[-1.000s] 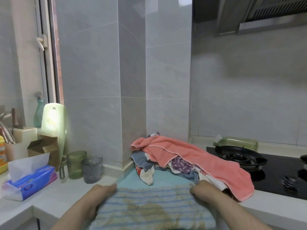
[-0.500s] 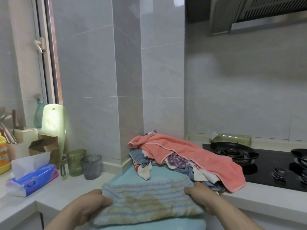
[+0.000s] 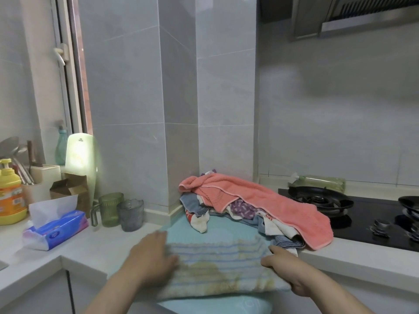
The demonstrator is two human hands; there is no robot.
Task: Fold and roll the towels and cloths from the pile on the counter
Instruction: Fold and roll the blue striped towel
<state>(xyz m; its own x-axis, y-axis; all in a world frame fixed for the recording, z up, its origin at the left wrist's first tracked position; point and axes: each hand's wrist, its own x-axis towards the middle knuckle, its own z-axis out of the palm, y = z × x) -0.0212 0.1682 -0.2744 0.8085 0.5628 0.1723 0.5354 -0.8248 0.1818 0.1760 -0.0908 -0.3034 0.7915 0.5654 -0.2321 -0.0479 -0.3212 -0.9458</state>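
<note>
Towel (image 3: 222, 266), blue-striped cream with yellowish stains, lies folded on blue cloth (image 3: 226, 230); left hand (image 3: 152, 257) presses flat, right hand (image 3: 288, 273) pinches its edge.

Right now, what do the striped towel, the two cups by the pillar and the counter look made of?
The striped towel: likely cotton terry, matte looped pile, yellowed patches. The green cup and grey cup: translucent, ribbed walls; plastic or glass, cannot tell. The counter: pale stone or composite, smooth, faint sheen.
</note>
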